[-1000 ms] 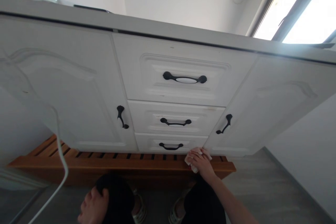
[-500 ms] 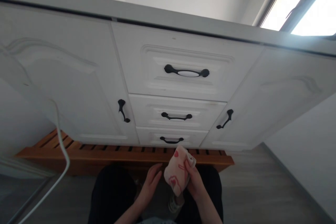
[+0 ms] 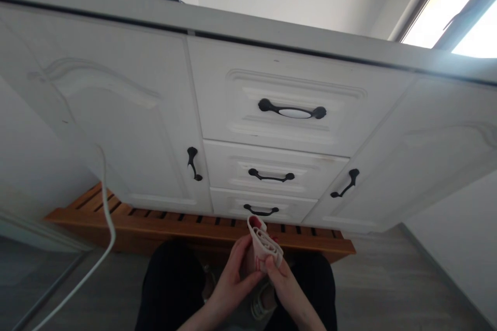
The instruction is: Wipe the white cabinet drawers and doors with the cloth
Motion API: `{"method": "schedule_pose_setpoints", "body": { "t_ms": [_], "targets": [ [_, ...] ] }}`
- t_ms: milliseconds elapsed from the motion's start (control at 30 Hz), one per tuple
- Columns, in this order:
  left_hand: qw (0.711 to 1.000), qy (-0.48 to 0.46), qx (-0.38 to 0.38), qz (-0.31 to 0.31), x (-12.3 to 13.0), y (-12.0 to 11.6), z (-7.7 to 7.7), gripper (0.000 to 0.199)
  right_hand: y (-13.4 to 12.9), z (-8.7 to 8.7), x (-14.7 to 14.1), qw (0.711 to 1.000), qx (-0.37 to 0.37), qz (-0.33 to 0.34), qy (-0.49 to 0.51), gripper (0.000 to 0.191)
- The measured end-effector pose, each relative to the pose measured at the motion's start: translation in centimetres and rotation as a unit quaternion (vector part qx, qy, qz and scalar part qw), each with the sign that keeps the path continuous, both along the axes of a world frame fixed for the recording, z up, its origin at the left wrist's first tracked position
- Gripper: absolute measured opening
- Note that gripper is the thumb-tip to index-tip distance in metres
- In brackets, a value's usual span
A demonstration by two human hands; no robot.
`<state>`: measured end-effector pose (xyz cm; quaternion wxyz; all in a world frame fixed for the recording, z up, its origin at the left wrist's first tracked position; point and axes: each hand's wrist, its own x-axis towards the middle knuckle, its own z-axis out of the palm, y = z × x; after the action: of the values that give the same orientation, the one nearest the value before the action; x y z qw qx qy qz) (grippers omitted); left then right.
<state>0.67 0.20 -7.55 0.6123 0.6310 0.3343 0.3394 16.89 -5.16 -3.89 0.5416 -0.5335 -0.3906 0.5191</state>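
Note:
A pale pink cloth with red print (image 3: 267,244), rolled or folded into several layers, is between my two hands in front of the drawers. My left hand (image 3: 237,271) closes on its left side, thumb across the front. On the lower right, my right hand (image 3: 280,275) grips the cloth with the thumb pressed against it. The layered end of the roll faces up. Parts of the fingers are hidden behind the cloth.
A white cabinet has three drawers with black handles (image 3: 292,109) and a door on each side. Below it runs a slatted wooden bench (image 3: 155,222). A white cable (image 3: 106,207) hangs at left. My knees are close to the bench.
My left hand has moved from beside the cloth onto it. The cloth has turned, so its layered edge shows instead of its printed face. The view has shifted slightly left.

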Motion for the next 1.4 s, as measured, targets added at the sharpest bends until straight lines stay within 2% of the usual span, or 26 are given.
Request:
{"method": "schedule_pose_setpoints", "body": {
  "t_ms": [100, 200, 267, 367, 433, 567, 667, 767, 867, 933, 1000, 1067, 1167, 1233, 1300, 1400],
  "targets": [
    [0.998, -0.023, -0.039, -0.031, -0.4, 0.3, 0.1, 0.087, -0.1, 1.0, 0.4, 0.998, 0.034, 0.045, -0.034, 0.069],
    [0.996, -0.045, -0.054, -0.05, -0.5, 0.5, 0.6, 0.091, -0.1, 1.7, 0.6, 0.995, 0.078, 0.034, -0.047, 0.079],
    [0.992, -0.073, -0.075, -0.068, -0.3, 0.5, 1.1, 0.092, 0.0, 1.8, 0.6, 0.993, 0.093, 0.019, -0.068, 0.072],
    [0.981, -0.102, -0.119, -0.119, 0.0, 0.2, 2.1, 0.091, 0.2, 1.3, 0.4, 0.994, 0.063, -0.011, -0.084, 0.06],
    [0.972, -0.112, -0.15, -0.14, 0.3, 0.0, 2.6, 0.087, 0.4, 0.7, 0.0, 0.998, 0.028, -0.028, -0.056, 0.061],
    [0.956, -0.139, -0.234, -0.106, 0.6, -0.4, 3.3, 0.082, 0.7, -0.5, -0.6, 0.997, -0.02, -0.066, 0.034, 0.073],
    [0.922, -0.173, -0.344, -0.05, 0.4, -0.2, 4.0, 0.069, 0.5, -0.7, -0.7, 0.983, -0.068, -0.08, 0.153, 0.076],
    [0.86, -0.225, -0.458, 0.009, 0.1, 0.3, 4.6, 0.05, 0.1, -0.8, -0.9, 0.946, -0.088, -0.002, 0.312, 0.077],
    [0.81, -0.233, -0.539, -0.018, 0.1, 0.8, 5.1, 0.04, -0.4, -1.3, -1.8, 0.913, -0.105, 0.076, 0.386, 0.083],
    [0.798, -0.224, -0.558, -0.032, 0.3, 0.9, 5.3, 0.042, -0.7, -1.6, -2.5, 0.899, -0.117, 0.103, 0.408, 0.087],
    [0.82, -0.227, -0.526, -0.016, 0.6, 0.7, 5.4, 0.044, -0.8, -1.6, -2.9, 0.902, -0.105, 0.093, 0.408, 0.089],
    [0.862, -0.211, -0.461, 0.006, 1.0, 0.5, 5.2, 0.048, -0.8, -1.3, -2.9, 0.921, -0.084, 0.046, 0.378, 0.085],
    [0.929, -0.148, -0.337, 0.034, 1.5, 0.7, 4.6, 0.048, -0.9, -0.5, -2.7, 0.949, -0.062, -0.002, 0.31, 0.079],
    [0.968, -0.083, -0.229, 0.068, 1.8, 1.0, 4.2, 0.045, -0.8, -0.2, -2.9, 0.963, -0.045, -0.007, 0.267, 0.084],
    [0.986, -0.005, -0.118, 0.115, 2.0, 1.1, 3.9, 0.042, -0.6, -0.4, -3.6, 0.971, -0.034, -0.034, 0.235, 0.091],
    [0.982, 0.102, 0.023, 0.16, 2.1, 0.7, 3.2, 0.04, 0.2, -1.5, -4.7, 0.966, -0.044, -0.119, 0.225, 0.085]
  ]
}}
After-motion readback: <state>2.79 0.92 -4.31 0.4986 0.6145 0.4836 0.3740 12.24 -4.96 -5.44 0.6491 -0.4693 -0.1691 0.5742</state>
